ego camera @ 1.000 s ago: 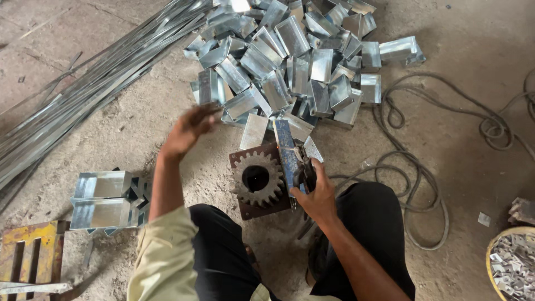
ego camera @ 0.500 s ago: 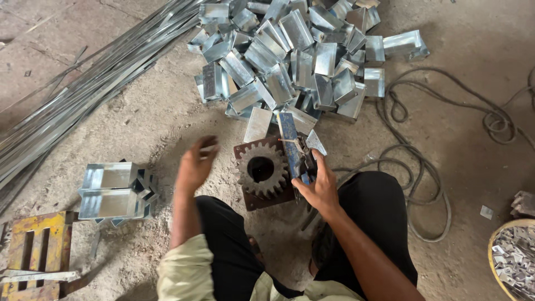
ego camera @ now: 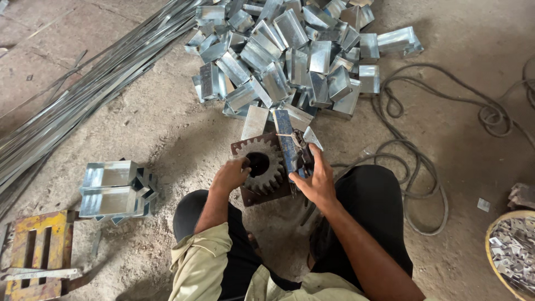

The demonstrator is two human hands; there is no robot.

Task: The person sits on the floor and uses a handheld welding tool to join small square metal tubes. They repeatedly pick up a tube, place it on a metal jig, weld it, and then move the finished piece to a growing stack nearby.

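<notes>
Standing over this person squatting on the concrete floor [ego camera: 139,128], and everything's happening at a rusty gear [ego camera: 266,165] sitting on a dark square plate [ego camera: 251,196] right between the knees. Left hand [ego camera: 229,174] rests on the gear's near-left teeth, fingers curled over them, not really gripping as far as I can see. Right hand [ego camera: 315,179] is wrapped around a long blue-grey metal strip [ego camera: 286,140] with a small clamp-like fitting [ego camera: 304,151] beside it. The strip lies just right of the gear, its long axis running away from the person toward the big pile of folded galvanised pieces [ego camera: 290,56]. So the right hand is the one on it; the left is a gear's width off. A few finished boxes [ego camera: 111,187] sit further left.
</notes>
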